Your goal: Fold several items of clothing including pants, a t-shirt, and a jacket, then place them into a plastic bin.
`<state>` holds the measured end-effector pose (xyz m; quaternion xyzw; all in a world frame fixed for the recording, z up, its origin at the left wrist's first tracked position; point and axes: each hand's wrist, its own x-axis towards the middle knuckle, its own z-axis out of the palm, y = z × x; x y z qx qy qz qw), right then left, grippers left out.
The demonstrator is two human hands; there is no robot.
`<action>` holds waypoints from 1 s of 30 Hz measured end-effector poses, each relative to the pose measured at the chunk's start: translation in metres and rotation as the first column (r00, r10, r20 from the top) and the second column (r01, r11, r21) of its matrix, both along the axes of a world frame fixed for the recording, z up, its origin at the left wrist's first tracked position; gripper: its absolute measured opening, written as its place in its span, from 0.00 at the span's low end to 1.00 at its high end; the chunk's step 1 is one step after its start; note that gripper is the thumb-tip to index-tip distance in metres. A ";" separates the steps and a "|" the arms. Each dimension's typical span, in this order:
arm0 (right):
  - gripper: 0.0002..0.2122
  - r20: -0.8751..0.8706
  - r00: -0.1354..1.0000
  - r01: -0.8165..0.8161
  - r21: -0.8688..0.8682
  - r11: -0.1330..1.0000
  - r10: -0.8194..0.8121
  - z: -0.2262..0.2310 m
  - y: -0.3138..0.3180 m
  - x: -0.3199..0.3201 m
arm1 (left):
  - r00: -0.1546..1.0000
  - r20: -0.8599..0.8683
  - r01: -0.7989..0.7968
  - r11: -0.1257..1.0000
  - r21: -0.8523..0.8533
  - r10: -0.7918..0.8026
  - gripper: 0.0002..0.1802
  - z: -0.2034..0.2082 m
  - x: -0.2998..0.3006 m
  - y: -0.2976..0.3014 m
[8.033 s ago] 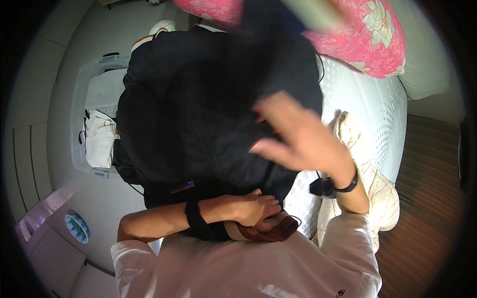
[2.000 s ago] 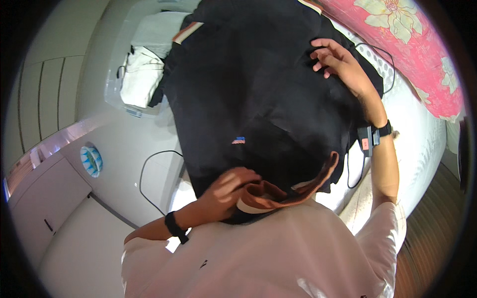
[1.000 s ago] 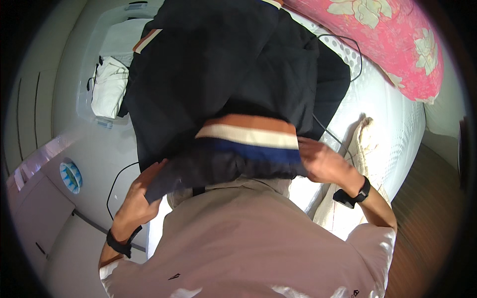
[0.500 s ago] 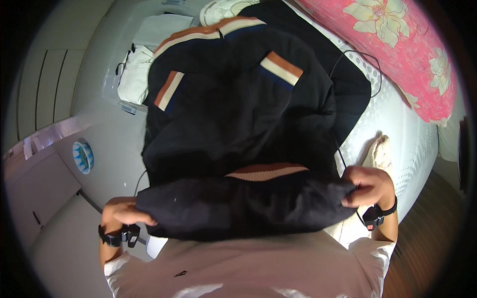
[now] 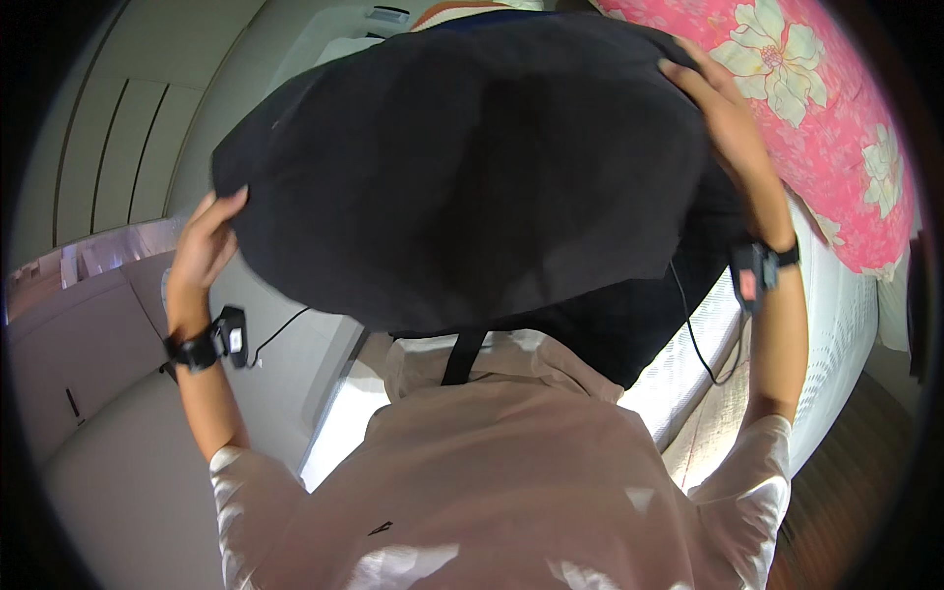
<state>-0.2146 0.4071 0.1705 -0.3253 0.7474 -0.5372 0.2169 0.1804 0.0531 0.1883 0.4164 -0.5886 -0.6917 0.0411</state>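
Garment (image 5: 472, 177), black, spans partly over the bed (image 5: 821, 324), left hand (image 5: 205, 241) grasping one edge, right hand (image 5: 723, 108) grasping the opposite edge, a wide hold that likely spreads it flat.

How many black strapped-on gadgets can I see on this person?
2. One gadget is strapped just behind the left hand, the other gadget behind the right hand. No third shows, though the black garment could hide more.
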 end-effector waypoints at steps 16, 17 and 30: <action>0.14 -0.213 0.977 0.137 0.513 0.847 -0.029 -0.077 0.094 0.038 | 0.986 0.126 -0.167 0.756 0.633 0.112 0.31 -0.186 0.062 0.088; 0.14 -0.213 0.977 0.141 0.517 0.845 -0.033 -0.075 0.087 0.036 | 0.991 0.098 -0.134 0.754 0.643 0.093 0.30 -0.187 0.061 0.088; 0.21 -0.247 0.948 -0.072 0.452 0.889 0.202 -0.078 0.060 0.038 | 0.956 0.179 -0.287 0.863 0.415 0.232 0.32 -0.188 0.076 0.081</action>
